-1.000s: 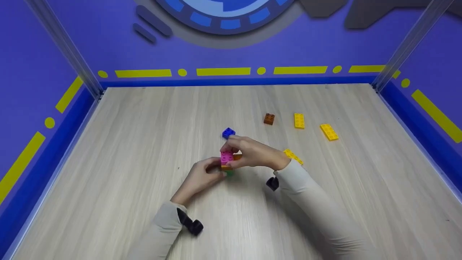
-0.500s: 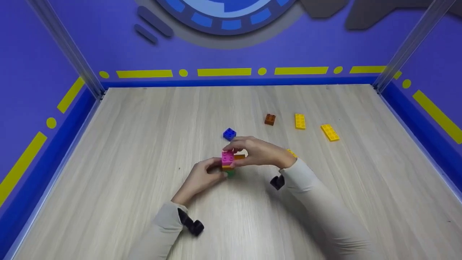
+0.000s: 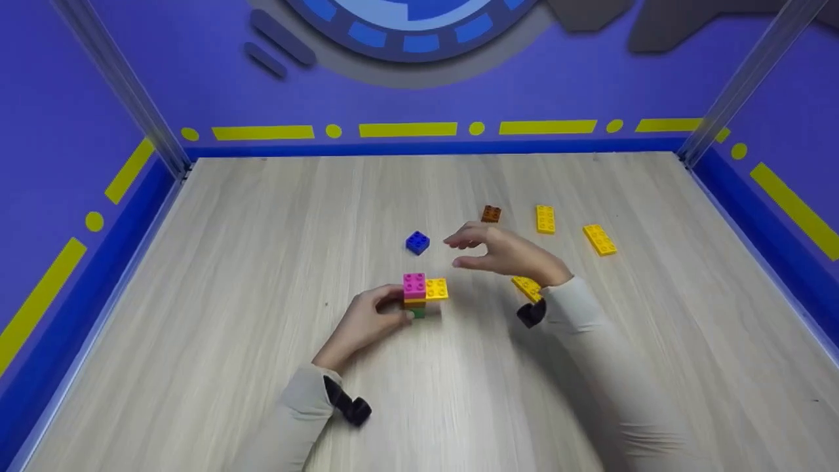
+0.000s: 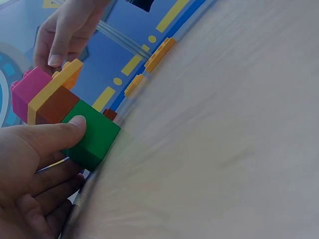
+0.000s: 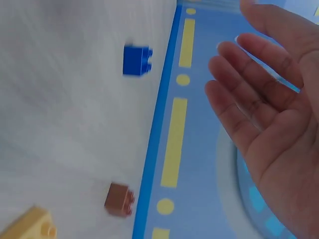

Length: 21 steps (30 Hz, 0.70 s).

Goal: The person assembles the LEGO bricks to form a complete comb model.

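Standing just below the middle of the head view, a stack of toy bricks point(image 3: 414, 293) rose upright, its base at the wood-grain tabletop point(image 3: 262, 262). A pink brick point(image 3: 413, 283) with four studs formed the top. Below it came a yellow plate point(image 3: 437, 289), one half under the pink brick and the other jutting toward the right of the frame with its studs bare. Under that sat a brown brick point(image 4: 57, 105), and a green brick point(image 4: 92, 134) made the bottom layer.

The left hand point(image 3: 364, 321), left of the stack, gripped the green brick, its thumb pressed to the near face and its fingers behind. The right hand point(image 3: 508, 252) hung apart, up and to the right of the stack, its fingers loosely extended and holding nothing.

Just left of those fingertips in the frame lay a blue brick point(image 3: 417, 242). A reddish-brown brick point(image 3: 491, 214) lay right of center, above the right hand. Two long yellow pieces, an upright one point(image 3: 545, 219) and a slanted one point(image 3: 600, 240), lay farther right, and a third yellow piece point(image 3: 526, 288) showed partly behind the right wrist. Pale sleeves point(image 3: 590, 341) covered both forearms, and a purple-blue panel point(image 3: 406, 98) with yellow dashes spanned the upper frame.
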Available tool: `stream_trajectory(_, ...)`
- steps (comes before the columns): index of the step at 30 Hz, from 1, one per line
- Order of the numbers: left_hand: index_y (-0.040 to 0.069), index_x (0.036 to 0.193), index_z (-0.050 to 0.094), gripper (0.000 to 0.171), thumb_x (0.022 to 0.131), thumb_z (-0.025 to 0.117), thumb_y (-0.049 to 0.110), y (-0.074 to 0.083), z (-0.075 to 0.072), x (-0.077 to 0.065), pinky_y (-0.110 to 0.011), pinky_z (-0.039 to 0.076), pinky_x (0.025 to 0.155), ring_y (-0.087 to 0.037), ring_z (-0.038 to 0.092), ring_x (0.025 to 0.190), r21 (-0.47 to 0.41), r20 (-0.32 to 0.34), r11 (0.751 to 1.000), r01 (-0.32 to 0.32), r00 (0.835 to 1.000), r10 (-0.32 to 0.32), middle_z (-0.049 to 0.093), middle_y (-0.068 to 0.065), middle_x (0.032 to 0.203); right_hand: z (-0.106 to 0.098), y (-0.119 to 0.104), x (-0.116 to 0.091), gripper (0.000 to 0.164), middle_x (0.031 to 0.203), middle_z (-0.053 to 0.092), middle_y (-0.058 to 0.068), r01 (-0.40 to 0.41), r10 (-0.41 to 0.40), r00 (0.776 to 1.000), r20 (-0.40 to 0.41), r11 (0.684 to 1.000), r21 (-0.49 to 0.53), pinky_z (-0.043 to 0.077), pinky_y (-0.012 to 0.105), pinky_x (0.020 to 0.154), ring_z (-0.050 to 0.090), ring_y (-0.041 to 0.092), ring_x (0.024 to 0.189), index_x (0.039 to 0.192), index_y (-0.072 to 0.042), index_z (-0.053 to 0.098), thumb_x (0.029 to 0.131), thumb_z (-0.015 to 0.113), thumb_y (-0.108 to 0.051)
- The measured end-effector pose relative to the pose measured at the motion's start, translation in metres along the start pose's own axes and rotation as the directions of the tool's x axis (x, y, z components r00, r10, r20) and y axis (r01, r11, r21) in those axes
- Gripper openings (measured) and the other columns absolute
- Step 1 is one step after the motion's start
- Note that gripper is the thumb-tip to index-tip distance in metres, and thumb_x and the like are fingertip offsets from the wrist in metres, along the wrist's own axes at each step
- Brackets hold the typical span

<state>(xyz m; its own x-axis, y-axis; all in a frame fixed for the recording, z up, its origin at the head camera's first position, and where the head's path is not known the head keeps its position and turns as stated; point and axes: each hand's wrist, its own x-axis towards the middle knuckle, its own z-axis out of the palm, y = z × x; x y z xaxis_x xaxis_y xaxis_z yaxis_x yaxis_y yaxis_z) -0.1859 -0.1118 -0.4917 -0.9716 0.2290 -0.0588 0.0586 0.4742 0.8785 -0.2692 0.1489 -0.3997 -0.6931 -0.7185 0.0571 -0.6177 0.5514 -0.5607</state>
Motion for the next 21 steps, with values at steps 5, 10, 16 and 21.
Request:
stream_trajectory(5,0.017,0.126,0.062,0.047,0.082,0.074,0.023,-0.001,0.001,0.0,-0.04,0.037,0.112,-0.021,0.053,0.125,0.009,-0.001,1.0,-0.004,1.0,0.004,0.064,-0.001,0.126,-0.011,0.027,-0.008,0.039,0.122,0.064,0.013,-0.124,0.127,0.988,-0.083,0.992,0.038,0.05,0.045,0.097,0.06,0.029,0.108,0.125,-0.009,0.062,0.092,0.065,-0.029)
stream_trajectory(10,0.017,0.126,0.062,0.047,0.081,0.074,0.023,-0.001,0.0,0.0,-0.041,0.037,0.112,-0.021,0.053,0.126,0.01,-0.004,1.0,0.002,1.0,-0.002,0.064,-0.001,0.127,-0.02,0.052,-0.016,0.038,0.121,0.063,0.017,-0.184,0.198,0.969,-0.151,0.978,0.1,0.049,0.047,0.098,0.059,0.028,0.106,0.125,-0.004,0.062,0.093,0.064,-0.025)
stream_trajectory(16,0.017,0.127,0.061,0.048,0.081,0.074,0.023,-0.001,0.0,0.0,-0.041,0.037,0.112,-0.022,0.053,0.126,0.003,-0.003,1.0,0.011,1.0,-0.011,0.063,-0.002,0.128,-0.026,0.072,-0.023,0.037,0.122,0.061,0.02,-0.282,0.305,0.923,-0.233,0.951,0.127,0.05,0.047,0.097,0.059,0.03,0.106,0.125,0.0,0.061,0.093,0.064,-0.019)
stream_trajectory(21,0.016,0.127,0.061,0.048,0.081,0.074,0.024,-0.001,0.0,0.0,-0.041,0.037,0.112,-0.022,0.053,0.126,-0.001,-0.002,1.0,0.012,1.0,-0.012,0.063,-0.002,0.128,-0.03,0.082,-0.028,0.039,0.126,0.058,0.022,-0.356,0.379,0.884,-0.274,0.925,0.132,0.049,0.048,0.099,0.056,0.033,0.111,0.126,0.001,0.059,0.093,0.063,-0.018)
